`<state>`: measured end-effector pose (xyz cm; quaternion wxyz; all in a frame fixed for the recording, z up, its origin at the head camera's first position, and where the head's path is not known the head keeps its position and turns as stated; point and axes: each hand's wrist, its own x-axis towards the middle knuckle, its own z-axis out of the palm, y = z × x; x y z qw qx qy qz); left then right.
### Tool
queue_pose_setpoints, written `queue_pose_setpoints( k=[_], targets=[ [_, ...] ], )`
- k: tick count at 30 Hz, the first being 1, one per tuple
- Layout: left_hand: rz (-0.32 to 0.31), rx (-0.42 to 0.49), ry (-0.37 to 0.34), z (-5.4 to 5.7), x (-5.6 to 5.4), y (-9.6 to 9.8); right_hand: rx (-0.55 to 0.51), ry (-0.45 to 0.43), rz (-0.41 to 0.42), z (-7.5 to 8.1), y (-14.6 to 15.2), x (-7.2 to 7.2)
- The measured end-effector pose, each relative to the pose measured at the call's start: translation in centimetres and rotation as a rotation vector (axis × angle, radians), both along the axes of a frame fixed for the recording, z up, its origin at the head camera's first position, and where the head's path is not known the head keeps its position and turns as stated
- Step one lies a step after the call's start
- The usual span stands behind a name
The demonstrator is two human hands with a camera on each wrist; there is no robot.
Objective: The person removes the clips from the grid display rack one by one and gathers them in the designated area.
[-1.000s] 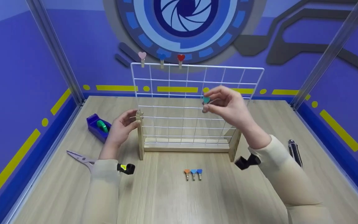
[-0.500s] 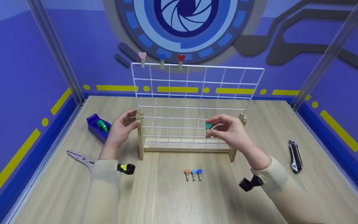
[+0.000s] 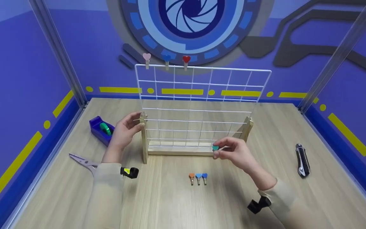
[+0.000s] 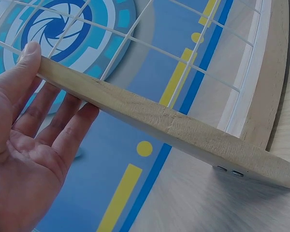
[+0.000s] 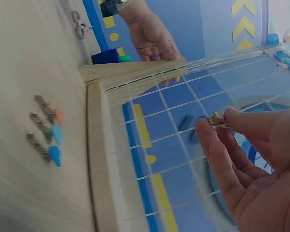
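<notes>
My left hand (image 3: 122,133) grips the top of the left wooden upright (image 3: 144,140) of a white wire grid rack (image 3: 202,111). In the left wrist view the thumb lies on one side of that upright and the fingers on the other. My right hand (image 3: 237,152) pinches a teal heart clothespin (image 3: 215,148) in front of the rack's lower right part. In the right wrist view its wooden legs (image 5: 218,119) show between thumb and fingertip. Along the grid's top wire stand a pink (image 3: 147,57), a blue (image 3: 166,58) and a red heart clothespin (image 3: 186,59).
An orange (image 3: 192,176), a light blue (image 3: 198,176) and a dark blue heart clothespin (image 3: 205,176) lie in a row before the rack. Scissors (image 3: 84,162) and a purple tape dispenser (image 3: 98,130) lie at left. A utility knife (image 3: 302,160) lies at right.
My right hand has come down and toward me from the grid's middle with the teal clothespin, to the height of the rack's base. The left hand has stayed on the upright.
</notes>
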<state>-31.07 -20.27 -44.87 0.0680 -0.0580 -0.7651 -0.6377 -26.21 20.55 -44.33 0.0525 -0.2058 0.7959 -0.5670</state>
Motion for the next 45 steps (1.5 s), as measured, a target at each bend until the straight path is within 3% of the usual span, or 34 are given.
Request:
queue_pose_setpoints(
  k=[10,22,35,45],
  targets=[
    [-0.004,0.017,0.004,-0.1,0.0,-0.1,0.051,-0.084,-0.010,-4.2,0.5,0.9],
    [-0.006,0.033,0.028,-0.2,-0.2,0.0,0.212,-0.158,-0.055,-7.9,0.0,1.8],
    [-0.003,0.019,0.042,-0.3,-0.1,0.0,0.331,-0.167,-0.124,-8.8,-0.6,1.7],
    [-0.018,0.023,0.051,-0.4,-0.2,-0.1,0.368,-0.162,-0.118,-8.8,-0.8,1.5]
  ],
)
